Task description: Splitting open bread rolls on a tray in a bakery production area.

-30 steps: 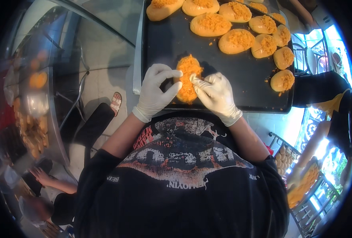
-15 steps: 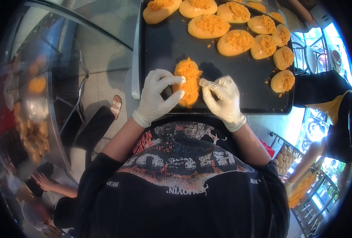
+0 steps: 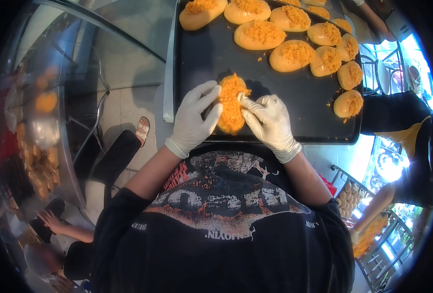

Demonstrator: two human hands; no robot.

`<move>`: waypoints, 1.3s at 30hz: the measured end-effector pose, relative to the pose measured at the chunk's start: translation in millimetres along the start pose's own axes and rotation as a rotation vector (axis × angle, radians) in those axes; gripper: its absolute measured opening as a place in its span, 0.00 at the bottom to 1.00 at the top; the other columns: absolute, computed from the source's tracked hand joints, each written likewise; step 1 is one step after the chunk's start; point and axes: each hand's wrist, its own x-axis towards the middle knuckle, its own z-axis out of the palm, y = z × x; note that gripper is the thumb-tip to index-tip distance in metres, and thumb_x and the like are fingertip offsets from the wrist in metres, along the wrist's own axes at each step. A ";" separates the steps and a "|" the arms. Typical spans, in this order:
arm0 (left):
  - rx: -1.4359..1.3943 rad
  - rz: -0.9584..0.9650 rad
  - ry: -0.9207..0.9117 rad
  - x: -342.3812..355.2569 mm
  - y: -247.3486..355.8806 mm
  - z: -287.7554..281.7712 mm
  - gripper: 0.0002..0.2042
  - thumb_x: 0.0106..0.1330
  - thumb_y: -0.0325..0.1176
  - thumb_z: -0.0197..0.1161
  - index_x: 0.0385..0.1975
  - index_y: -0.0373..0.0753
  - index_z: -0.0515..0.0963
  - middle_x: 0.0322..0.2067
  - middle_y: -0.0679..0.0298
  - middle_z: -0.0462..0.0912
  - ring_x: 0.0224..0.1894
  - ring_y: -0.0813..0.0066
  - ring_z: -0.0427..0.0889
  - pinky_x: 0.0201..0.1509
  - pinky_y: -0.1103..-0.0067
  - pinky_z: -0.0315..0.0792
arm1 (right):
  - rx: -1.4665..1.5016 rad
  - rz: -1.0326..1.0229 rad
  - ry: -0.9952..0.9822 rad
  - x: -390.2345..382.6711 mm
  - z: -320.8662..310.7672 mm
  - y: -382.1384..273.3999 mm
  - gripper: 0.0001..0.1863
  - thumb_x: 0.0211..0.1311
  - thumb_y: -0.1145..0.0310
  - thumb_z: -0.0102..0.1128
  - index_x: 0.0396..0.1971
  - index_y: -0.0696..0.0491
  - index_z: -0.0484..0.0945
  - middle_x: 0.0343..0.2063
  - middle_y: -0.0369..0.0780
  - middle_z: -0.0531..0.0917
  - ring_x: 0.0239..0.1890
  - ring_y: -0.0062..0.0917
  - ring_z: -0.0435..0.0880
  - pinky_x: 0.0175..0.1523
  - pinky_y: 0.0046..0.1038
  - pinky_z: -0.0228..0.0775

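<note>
An oval bun (image 3: pixel 230 117) heaped with orange shredded topping lies near the front of the dark baking tray (image 3: pixel 304 117). My gloved left hand (image 3: pixel 193 116) curls round its left side, thumb and fingertips against it. My gloved right hand (image 3: pixel 268 124) is at its right side, bent fingertips bunched on the topping; whether they pinch any shreds is hidden. Several more topped buns (image 3: pixel 292 56) line the back and right of the tray.
A co-worker's hand (image 3: pixel 53 222) is at lower left, beside a blurred table with food (image 3: pixel 40 166). Another person in dark clothing (image 3: pixel 411 166) stands right, near racks holding pale dough pieces (image 3: pixel 348 200) and orange food (image 3: pixel 372 234). An arm (image 3: pixel 375 19) shows top right.
My right hand drew slightly right off the topping half a second ago and is now back against it. My left hand dipped, then rose a little, staying at the bun's left side.
</note>
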 end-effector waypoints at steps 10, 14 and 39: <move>0.115 -0.010 -0.116 2.5 6.6 -7.8 0.15 0.65 0.22 0.70 0.52 0.36 0.87 0.54 0.53 0.84 0.57 0.60 0.85 0.64 0.71 0.76 | -0.027 0.171 0.090 0.8 0.4 -0.9 0.19 0.63 0.71 0.72 0.54 0.52 0.90 0.31 0.38 0.83 0.37 0.35 0.80 0.44 0.36 0.74; 0.081 -0.030 -0.001 9.2 7.9 -2.6 0.16 0.65 0.25 0.71 0.53 0.39 0.87 0.55 0.54 0.84 0.58 0.59 0.84 0.65 0.71 0.75 | 0.029 0.213 0.099 9.2 5.0 -3.1 0.16 0.64 0.69 0.71 0.51 0.54 0.89 0.32 0.39 0.82 0.37 0.36 0.80 0.44 0.37 0.74; -0.041 -0.060 -0.056 39.8 -2.7 1.3 0.12 0.67 0.22 0.64 0.49 0.37 0.87 0.50 0.57 0.84 0.54 0.60 0.84 0.64 0.70 0.75 | 0.287 0.351 0.070 39.1 16.5 7.9 0.04 0.64 0.71 0.71 0.36 0.54 0.88 0.30 0.41 0.84 0.35 0.38 0.83 0.45 0.38 0.77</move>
